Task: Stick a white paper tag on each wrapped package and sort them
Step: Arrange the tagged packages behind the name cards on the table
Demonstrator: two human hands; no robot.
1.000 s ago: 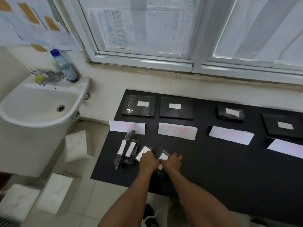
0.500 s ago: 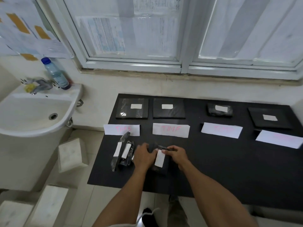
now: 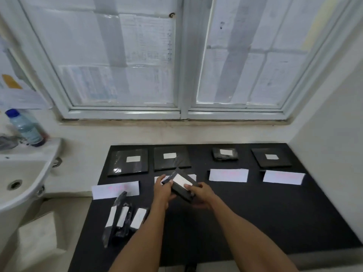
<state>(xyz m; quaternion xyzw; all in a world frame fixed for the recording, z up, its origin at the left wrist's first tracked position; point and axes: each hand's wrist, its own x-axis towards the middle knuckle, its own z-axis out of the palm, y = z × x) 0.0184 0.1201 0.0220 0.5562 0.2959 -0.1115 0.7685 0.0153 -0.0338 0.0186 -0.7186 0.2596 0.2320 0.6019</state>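
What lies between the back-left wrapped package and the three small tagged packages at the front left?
A white paper label with pink writing lies on the black table there, seen in the head view.

The table (image 3: 255,222) is matte black. The held package (image 3: 181,192) is black with a plain white tag (image 3: 181,180). The far-row packages (image 3: 167,164) are black, each tagged white (the leftmost package (image 3: 121,166) shows glossy highlights). The paper strips (image 3: 228,175) are white with faint pink lettering. The bottle cap (image 3: 12,112) is blue.
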